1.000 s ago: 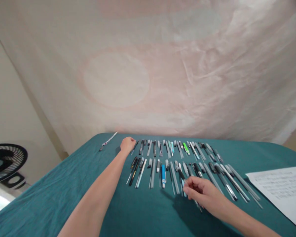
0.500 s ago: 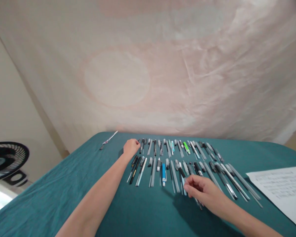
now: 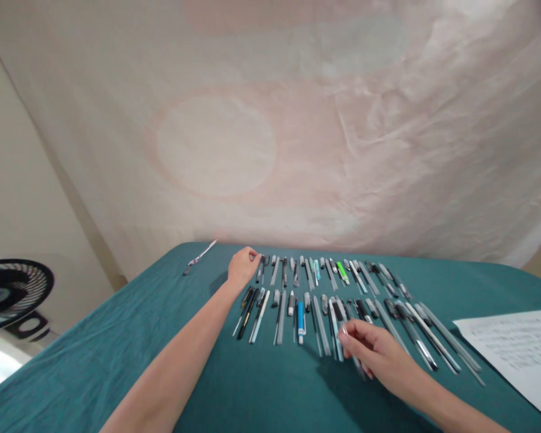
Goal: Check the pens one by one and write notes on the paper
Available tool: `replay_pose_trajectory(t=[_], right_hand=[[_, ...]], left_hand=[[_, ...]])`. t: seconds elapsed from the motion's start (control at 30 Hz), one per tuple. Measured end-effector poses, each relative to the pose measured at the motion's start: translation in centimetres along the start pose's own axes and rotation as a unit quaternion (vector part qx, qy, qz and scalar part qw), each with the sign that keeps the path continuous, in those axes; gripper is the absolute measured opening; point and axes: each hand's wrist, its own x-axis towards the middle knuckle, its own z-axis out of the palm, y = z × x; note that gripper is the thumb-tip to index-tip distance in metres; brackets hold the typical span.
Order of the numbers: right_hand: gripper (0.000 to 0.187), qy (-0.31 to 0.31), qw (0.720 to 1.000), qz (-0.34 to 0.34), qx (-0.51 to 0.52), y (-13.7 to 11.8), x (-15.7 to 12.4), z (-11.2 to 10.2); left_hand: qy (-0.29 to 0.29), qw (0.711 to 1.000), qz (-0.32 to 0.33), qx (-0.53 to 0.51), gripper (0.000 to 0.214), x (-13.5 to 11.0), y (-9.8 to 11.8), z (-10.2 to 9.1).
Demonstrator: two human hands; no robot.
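Observation:
Two rows of pens lie side by side on a teal tablecloth (image 3: 117,355). My left hand (image 3: 243,266) reaches to the left end of the far row (image 3: 324,269), fingers curled and pinched on a dark pen there. My right hand (image 3: 372,349) rests over the middle of the near row (image 3: 297,313), fingers curled around a dark pen (image 3: 340,314) whose tip sticks out past the fingertips. A blue pen (image 3: 300,316) lies left of that hand and a green pen (image 3: 341,270) sits in the far row.
A lone pen (image 3: 199,257) lies apart at the table's far left corner. A printed white sheet (image 3: 518,349) covers the right edge. A black fan (image 3: 9,291) stands off the table at left. A pale cloth (image 3: 297,120) hangs behind.
My left hand has slid right along the far edge onto the first pen of the far row. My right hand shifted slightly up and right over the near row.

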Motion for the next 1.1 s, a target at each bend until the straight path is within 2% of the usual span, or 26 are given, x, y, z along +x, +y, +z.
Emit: replay_pose_trajectory(t=[0.07, 0.17, 0.27, 0.3, 0.33, 0.4, 0.47, 0.53, 0.6, 0.73, 0.83, 0.93, 1.03, 1.1], right_hand=[[0.038, 0.017, 0.999, -0.006, 0.027, -0.1, 0.1, 0.1], [0.041, 0.054, 0.996, -0.029, 0.057, -0.4, -0.1, 0.1], [0.041, 0.078, 0.994, -0.048, 0.063, -0.6, -0.2, 0.1], [0.04, 0.078, 0.994, -0.05, 0.055, -0.6, -0.3, 0.1], [0.039, 0.077, 0.995, -0.05, 0.043, -0.6, -0.3, 0.2], [0.037, 0.071, 0.996, -0.045, 0.016, -0.5, -0.3, 0.3], [0.036, 0.065, 0.997, -0.038, -0.003, -0.5, -0.3, 0.3], [0.035, 0.056, 0.998, -0.03, -0.012, -0.5, -0.2, 0.3], [0.036, 0.044, 0.999, -0.024, -0.014, -0.5, -0.1, 0.2], [0.039, 0.024, 0.999, -0.02, -0.007, -0.2, -0.2, 0.2], [0.038, 0.018, 1.0, -0.018, -0.002, 0.0, -0.2, 0.4], [0.037, 0.017, 1.0, -0.021, -0.003, -0.2, -0.3, 0.5], [0.037, 0.014, 1.0, -0.022, -0.005, -0.3, -0.4, 0.5], [0.038, 0.012, 1.0, -0.02, -0.006, -0.3, -0.4, 0.5]], left_hand=[[-0.027, 0.998, 0.035, -0.045, 0.03, -0.6, 2.2, -0.7], [-0.121, 0.979, 0.11, -0.122, 0.03, -2.9, 6.5, -1.2], [-0.238, 0.937, 0.181, -0.181, 0.035, -6.7, 10.5, -0.8], [-0.28, 0.906, 0.213, -0.234, 0.037, -8.1, 11.6, -0.4], [-0.288, 0.887, 0.233, -0.274, 0.037, -9.4, 12.4, 0.0], [-0.254, 0.885, 0.242, -0.306, 0.037, -11.4, 13.5, 1.1], [-0.24, 0.88, 0.226, -0.343, 0.037, -12.6, 13.8, 2.2], [-0.253, 0.871, 0.185, -0.378, 0.04, -12.7, 13.7, 3.0], [-0.258, 0.875, 0.134, -0.387, 0.043, -11.8, 13.3, 3.4], [-0.192, 0.917, 0.077, -0.342, 0.05, -7.3, 11.0, 3.1], [-0.125, 0.952, 0.04, -0.276, 0.048, -2.9, 7.5, 2.2], [-0.072, 0.981, -0.006, -0.181, 0.032, 0.6, 2.9, 1.3], [-0.032, 0.994, -0.051, -0.09, 0.028, 2.3, -1.4, 0.9], [-0.014, 0.996, -0.075, -0.04, 0.03, 2.8, -3.4, 1.0]])
